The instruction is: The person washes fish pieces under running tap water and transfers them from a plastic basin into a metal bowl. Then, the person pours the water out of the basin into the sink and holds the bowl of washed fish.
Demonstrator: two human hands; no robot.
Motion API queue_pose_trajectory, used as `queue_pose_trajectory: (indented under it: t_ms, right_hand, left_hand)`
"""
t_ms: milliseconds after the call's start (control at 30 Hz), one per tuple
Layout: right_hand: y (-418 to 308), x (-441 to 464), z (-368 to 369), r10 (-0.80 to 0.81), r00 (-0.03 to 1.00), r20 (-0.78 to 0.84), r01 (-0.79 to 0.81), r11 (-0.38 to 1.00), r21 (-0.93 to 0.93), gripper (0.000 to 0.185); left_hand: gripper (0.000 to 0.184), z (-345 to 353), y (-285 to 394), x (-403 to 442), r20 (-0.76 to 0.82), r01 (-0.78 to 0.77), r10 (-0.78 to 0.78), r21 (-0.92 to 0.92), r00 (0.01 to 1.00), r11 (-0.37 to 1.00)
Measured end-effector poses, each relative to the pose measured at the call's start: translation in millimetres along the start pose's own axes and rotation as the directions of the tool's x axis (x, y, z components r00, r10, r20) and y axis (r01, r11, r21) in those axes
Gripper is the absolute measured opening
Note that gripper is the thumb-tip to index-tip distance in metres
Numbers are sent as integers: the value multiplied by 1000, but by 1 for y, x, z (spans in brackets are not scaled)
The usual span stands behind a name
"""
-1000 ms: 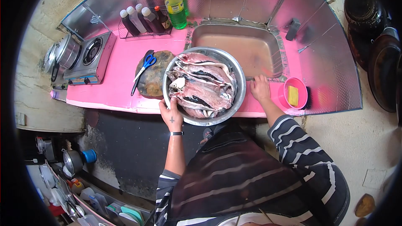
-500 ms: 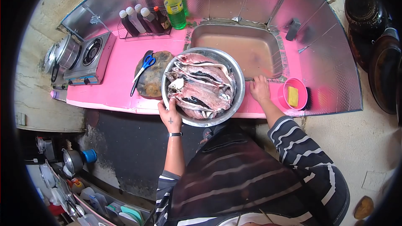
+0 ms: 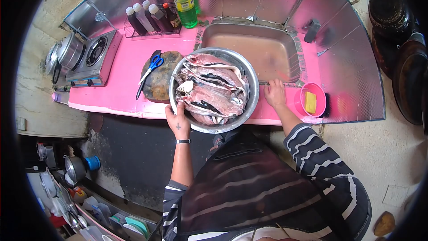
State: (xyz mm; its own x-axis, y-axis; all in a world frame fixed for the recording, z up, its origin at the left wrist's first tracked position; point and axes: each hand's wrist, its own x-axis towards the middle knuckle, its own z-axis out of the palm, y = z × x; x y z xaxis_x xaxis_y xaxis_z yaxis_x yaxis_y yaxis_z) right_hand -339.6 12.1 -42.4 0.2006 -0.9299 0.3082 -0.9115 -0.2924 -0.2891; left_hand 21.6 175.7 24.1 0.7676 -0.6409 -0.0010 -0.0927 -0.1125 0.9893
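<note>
A round metal basin (image 3: 254, 102) full of split, gutted fish (image 3: 211, 90) stands over the pink counter's front edge, overlapping the sink's near left corner. My left hand (image 3: 177, 117) holds the basin's near left rim, thumb over the top and fingers hidden beneath. To the right of the basin, my right hand (image 3: 274, 93) lies on the counter by the near edge of the sink (image 3: 249, 42), fingers stretched forward and holding nothing. Blue-handled scissors (image 3: 154, 64) and a dark-handled knife (image 3: 141, 90) lie on a round chopping block (image 3: 162, 78) left of the basin.
A pink tub (image 3: 301, 107) with a yellow sponge (image 3: 310, 102) sits right of my right hand. A gas stove (image 3: 96, 60) carrying a pot (image 3: 70, 52) is at the left. Behind stand a rack of bottles (image 3: 151, 21) and a green liquid bottle (image 3: 185, 9). Pans (image 3: 390, 13) hang at right.
The view has shifted slightly, so the counter and basin sit a little further up and left. Both hands keep their places, the left one still on the basin's rim.
</note>
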Motion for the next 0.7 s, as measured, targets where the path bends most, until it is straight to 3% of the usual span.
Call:
queue_pose_trajectory:
  t_ms: [433,533,567,700]
  right_hand:
    - [0,1,0,7,1000,25,-8,1000,11,25]
    - [8,1,0,-8,999,37,10,999,-42,26]
    - [9,1,6,-30,998,49,32,998,-51,26]
    - [10,1,13,-66,998,-9,65,997,-29,25]
  left_hand:
    - [36,0,1,0,-7,-10,10,43,1000,999]
    - [35,3,-3,1,-7,-28,28,-28,1000,999]
    - [34,0,2,-1,8,-29,29,87,1000,996]
    - [36,0,12,-4,-17,-35,36,84,999,996]
